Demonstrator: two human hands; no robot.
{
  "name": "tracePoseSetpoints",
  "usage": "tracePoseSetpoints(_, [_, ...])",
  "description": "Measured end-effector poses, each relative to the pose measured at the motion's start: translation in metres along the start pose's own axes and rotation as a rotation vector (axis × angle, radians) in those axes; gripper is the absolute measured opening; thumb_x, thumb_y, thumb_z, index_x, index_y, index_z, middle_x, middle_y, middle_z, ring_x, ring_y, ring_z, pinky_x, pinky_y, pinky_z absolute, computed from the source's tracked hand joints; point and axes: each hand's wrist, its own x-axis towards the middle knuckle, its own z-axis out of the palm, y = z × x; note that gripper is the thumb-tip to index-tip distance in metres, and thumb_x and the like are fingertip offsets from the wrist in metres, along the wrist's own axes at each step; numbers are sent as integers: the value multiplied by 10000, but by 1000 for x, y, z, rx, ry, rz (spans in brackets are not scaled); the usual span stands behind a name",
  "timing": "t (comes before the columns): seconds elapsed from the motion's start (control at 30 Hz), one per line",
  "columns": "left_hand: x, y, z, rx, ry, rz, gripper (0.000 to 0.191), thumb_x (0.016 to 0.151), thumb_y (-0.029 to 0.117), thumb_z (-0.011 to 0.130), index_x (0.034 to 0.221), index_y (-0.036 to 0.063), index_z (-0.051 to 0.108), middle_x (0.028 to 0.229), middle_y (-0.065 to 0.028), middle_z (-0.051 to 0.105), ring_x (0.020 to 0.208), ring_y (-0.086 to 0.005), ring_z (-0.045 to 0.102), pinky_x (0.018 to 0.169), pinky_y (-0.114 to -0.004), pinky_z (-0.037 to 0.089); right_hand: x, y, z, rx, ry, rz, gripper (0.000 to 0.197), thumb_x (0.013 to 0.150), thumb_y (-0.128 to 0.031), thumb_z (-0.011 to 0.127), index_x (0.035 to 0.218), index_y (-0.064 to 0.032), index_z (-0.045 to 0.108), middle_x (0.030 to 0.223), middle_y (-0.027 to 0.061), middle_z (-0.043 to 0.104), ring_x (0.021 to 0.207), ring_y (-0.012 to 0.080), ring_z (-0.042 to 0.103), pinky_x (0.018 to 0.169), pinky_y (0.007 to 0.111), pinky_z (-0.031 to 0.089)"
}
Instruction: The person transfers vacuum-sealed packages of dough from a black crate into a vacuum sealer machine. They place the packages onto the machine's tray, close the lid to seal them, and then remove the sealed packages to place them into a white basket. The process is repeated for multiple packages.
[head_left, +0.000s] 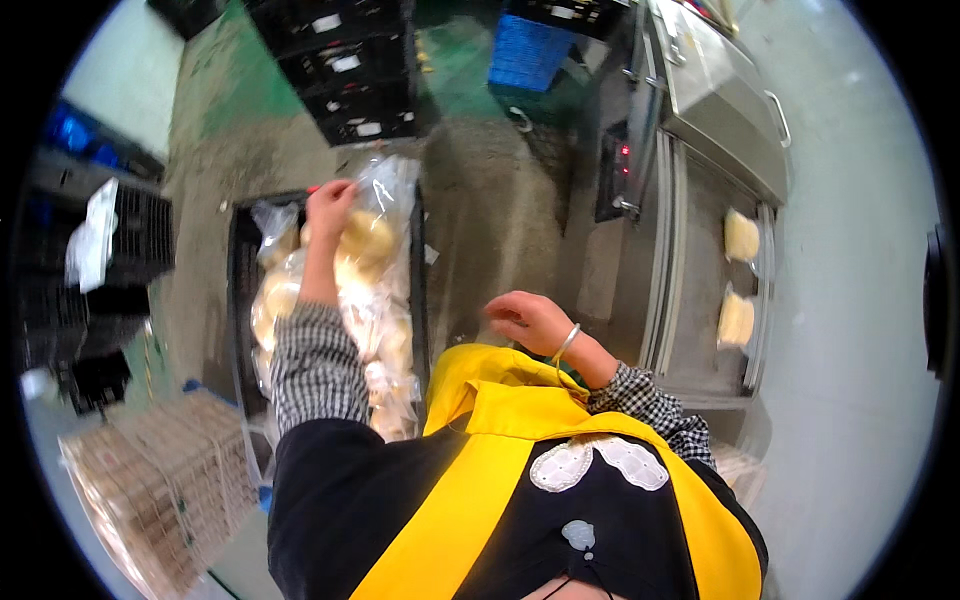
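Observation:
My left hand (330, 206) is over the far part of a black crate (418, 300), its fingers closed at the edge of a clear plastic bag (386, 184) with pale yellow food in it. Several more such bags (281, 296) fill the crate. My right hand (521, 319), with a bracelet at the wrist, hangs in front of my yellow apron, fingers loosely curled and nothing seen in it. To the right, two bagged pale yellow blocks (742, 234) (736, 320) lie on the steel bed of a machine that looks like a vacuum sealer (697, 187).
Stacked black crates (352, 75) stand ahead, with a blue basket (529, 52) to their right. More black crates (142, 240) are at the left, one with white sheets on it. A wrapped stack of goods (161, 472) stands at the lower left. The machine's raised steel lid (720, 97) is at the upper right.

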Motion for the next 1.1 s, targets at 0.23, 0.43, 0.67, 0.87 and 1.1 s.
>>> tracePoseSetpoints(0.23, [-97, 167, 10, -192, -9, 517, 56, 786, -4, 628, 787, -55, 607, 808, -59, 572, 782, -119, 520, 699, -205, 398, -24, 20, -43, 393, 388, -55, 302, 816, -133, 643, 1105, -57, 597, 1006, 77, 618, 841, 146, 598, 721, 251, 515])
tracePoseSetpoints(0.43, [-128, 296, 89, -294, -273, 1012, 92, 771, -58, 578, 845, -40, 630, 876, -147, 594, 846, -221, 555, 782, -319, 436, -38, 0, -117, 684, 828, -398, 614, 759, -174, 712, 1297, -91, 427, 1198, 77, 516, 988, 158, 526, 773, 265, 469])
tracePoseSetpoints(0.67, [-160, 338, 266, -644, -695, 754, 63, 822, 4, 609, 883, -12, 603, 903, -112, 569, 833, -237, 577, 737, -346, 477, -167, 43, -189, 752, 1310, -458, 293, 775, -56, 673, 1057, -26, 598, 1054, 63, 586, 907, 165, 562, 816, 272, 446])
tracePoseSetpoints(0.87, [-202, 366, 389, -560, -986, 830, 97, 834, -13, 574, 929, -16, 591, 908, -94, 575, 821, -206, 570, 741, -316, 461, -256, 89, -197, 698, 1685, -376, 177, 794, 26, 624, 969, -4, 621, 933, 54, 594, 867, 116, 548, 794, 246, 431])
tracePoseSetpoints(1.1, [-165, 393, 546, -406, -1254, 182, 144, 873, 67, 557, 968, -27, 610, 842, -28, 599, 761, -90, 519, 673, -235, 399, -291, 180, -235, 931, 1816, -336, 108, 830, -12, 618, 934, -12, 648, 860, 12, 583, 794, 83, 525, 701, 207, 412])
